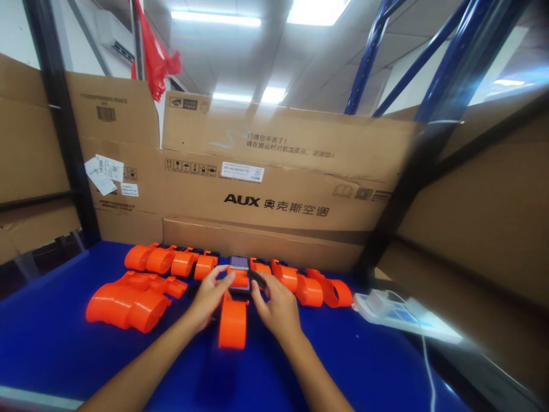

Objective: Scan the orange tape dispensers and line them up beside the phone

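Both hands meet at the middle of the blue table. My left hand [209,298] has its thumb and fingers closed on the edge of a small orange piece [238,278]. In my right hand [278,306] a dark black piece [256,278] is pinched, beside that orange piece. Just below the fingers an orange looped band [233,325] stands on the table; whether it joins the held piece I cannot tell. A small flat device with a grey screen [239,262] lies right behind the hands, partly covered by them.
Orange loops with black ends stand in a row at the back, left [182,263] and right [309,290]. A cluster of orange loops [128,303] lies at the left. A white power strip [403,315] with a cable is at the right. Cardboard [274,171] walls the back.
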{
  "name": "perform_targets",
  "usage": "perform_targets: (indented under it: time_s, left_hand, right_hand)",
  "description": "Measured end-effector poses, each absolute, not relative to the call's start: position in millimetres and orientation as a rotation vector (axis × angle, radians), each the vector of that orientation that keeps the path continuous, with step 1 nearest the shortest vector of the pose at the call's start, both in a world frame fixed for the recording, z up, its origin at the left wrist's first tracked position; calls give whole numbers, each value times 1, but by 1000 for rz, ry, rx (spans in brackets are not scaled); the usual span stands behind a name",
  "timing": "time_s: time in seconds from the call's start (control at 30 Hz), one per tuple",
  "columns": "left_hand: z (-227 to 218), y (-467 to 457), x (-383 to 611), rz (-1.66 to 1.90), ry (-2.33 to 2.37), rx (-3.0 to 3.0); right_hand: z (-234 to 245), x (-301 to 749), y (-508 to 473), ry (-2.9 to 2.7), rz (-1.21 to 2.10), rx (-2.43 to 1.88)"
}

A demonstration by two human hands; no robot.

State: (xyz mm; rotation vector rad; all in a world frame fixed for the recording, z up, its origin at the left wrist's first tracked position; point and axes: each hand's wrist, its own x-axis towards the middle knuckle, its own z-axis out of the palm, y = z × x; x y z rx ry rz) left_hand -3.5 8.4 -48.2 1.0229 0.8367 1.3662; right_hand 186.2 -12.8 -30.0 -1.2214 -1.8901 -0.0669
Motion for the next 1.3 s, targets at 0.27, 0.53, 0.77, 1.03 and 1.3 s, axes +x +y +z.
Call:
perform_targets:
  time_s: [0.27,0.53,0.77,1.03,1.3]
  left_hand:
    - [-47,6,3,1317,761,1132]
    - [-44,1,4,1306,704,1186]
    - [-43,1,2,1223,703,1213]
    - [-50,5,1,1212,755,1209]
    - [-49,4,-1,1236,729,1152]
  right_hand:
    - [-28,181,-16,-1961,16,-1033]
    - [-29,182,-13,-1916,82,-1009]
    - [-23,182,-18,-1989,255,-913]
    - [-12,212,-10,-1910,625,-981]
    - [-8,234,-15,-2406,415,-1710]
